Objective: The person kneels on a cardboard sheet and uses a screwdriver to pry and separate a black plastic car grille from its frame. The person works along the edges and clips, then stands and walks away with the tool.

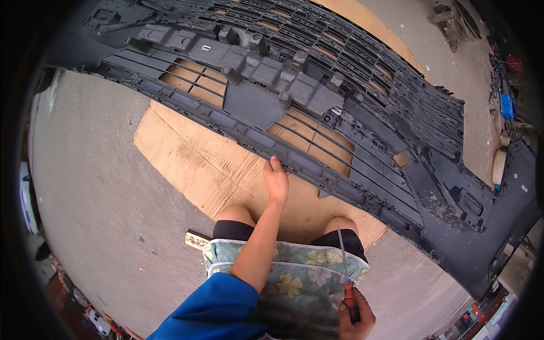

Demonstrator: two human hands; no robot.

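Note:
A large black plastic car bumper cover (248, 102) lies across the view, its inner side with ribs, grille openings and a grey foam absorber (272, 70) facing up. My left hand (276, 180) grips the bumper's near edge, thumb on top, fingers hidden beneath. At the lower right, over my apron (297, 272), my right hand (356, 316) is closed around the red and black handle of a screwdriver (345, 259). Its long metal shaft points away from me and does not touch the bumper.
Flat cardboard (199, 157) lies on the concrete floor (106, 178) beneath the bumper. A short wooden piece (197, 239) is beside my left thigh. Another black plastic part (520, 178), a blue object (506, 106) and clutter stand along the right; a broken piece (454, 25) lies at the upper right.

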